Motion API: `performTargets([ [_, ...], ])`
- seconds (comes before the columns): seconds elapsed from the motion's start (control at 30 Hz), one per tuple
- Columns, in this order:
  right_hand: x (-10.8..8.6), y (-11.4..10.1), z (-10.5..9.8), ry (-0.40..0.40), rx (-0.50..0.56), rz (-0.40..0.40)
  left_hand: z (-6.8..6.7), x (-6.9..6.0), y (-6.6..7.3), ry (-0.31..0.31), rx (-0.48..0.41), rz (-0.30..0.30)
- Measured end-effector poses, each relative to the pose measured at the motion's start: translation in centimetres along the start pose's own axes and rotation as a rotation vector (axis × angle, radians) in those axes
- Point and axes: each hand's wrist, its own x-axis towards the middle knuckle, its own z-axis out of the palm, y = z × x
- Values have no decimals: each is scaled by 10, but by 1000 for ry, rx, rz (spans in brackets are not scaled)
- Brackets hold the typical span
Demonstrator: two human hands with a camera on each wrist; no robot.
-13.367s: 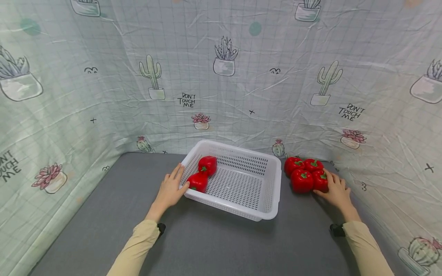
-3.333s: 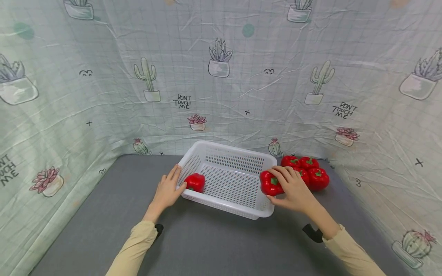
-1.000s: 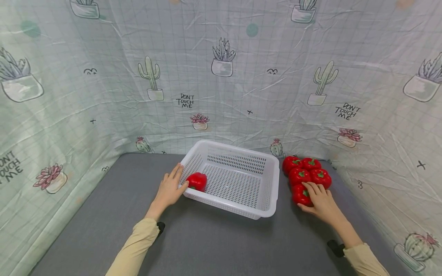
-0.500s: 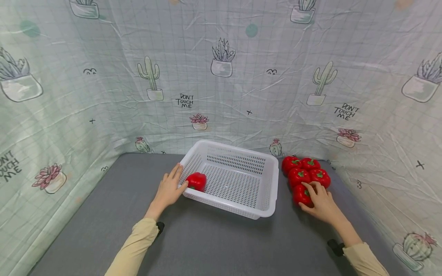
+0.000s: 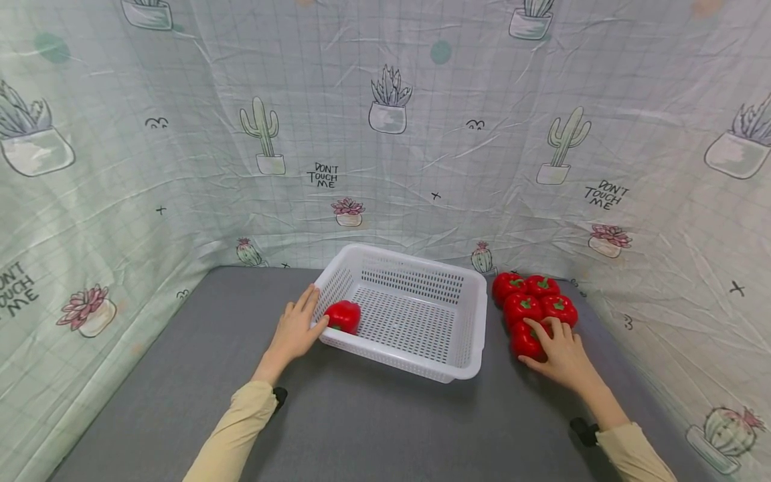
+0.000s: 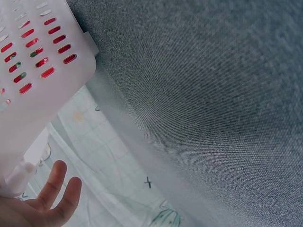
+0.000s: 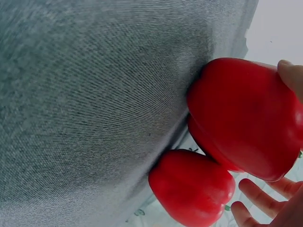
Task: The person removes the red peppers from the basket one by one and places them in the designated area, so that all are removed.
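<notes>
A white perforated plastic basket (image 5: pixel 409 362) stands in the middle of the grey table, holding one red bell pepper (image 5: pixel 343 316) in its near left corner. On the basket's left rim rests my left hand (image 5: pixel 294 333), fingers fairly straight and thumb over the corner. To the right, my right hand (image 5: pixel 563 355) has its thumb and fingers around the nearest bell pepper (image 5: pixel 526 343), which sits on the table. Behind it, touching one another, are several more red bell peppers (image 5: pixel 523 308) with green stems. The right wrist view shows the thumb against the held pepper (image 7: pixel 244 118).
A pale cloth (image 5: pixel 391 167) printed with cacti hangs around the back and both sides of the table (image 5: pixel 373 428). The pepper group lies close to the cloth at the back right, a little apart from the basket.
My right hand has carried a bell pepper from the basket to the front of the group on the right. Over the last second both hands have barely moved. The left hand stayed on the rim.
</notes>
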Motion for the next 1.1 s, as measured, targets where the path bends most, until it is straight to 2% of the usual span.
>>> performTargets([
  [0.27, 1, 1, -3, -47, 5, 11, -1, 0, 0, -8, 1, -6],
  [0.57, 0, 2, 1, -24, 13, 1, 0, 0, 0, -4, 5, -1],
  [0.8, 0, 2, 0, -51, 6, 24, 0, -1, 0, -4, 1, -4],
  [1.1, -1, 6, 1, -50, 10, 2, -1, 0, 0, -9, 9, -2],
])
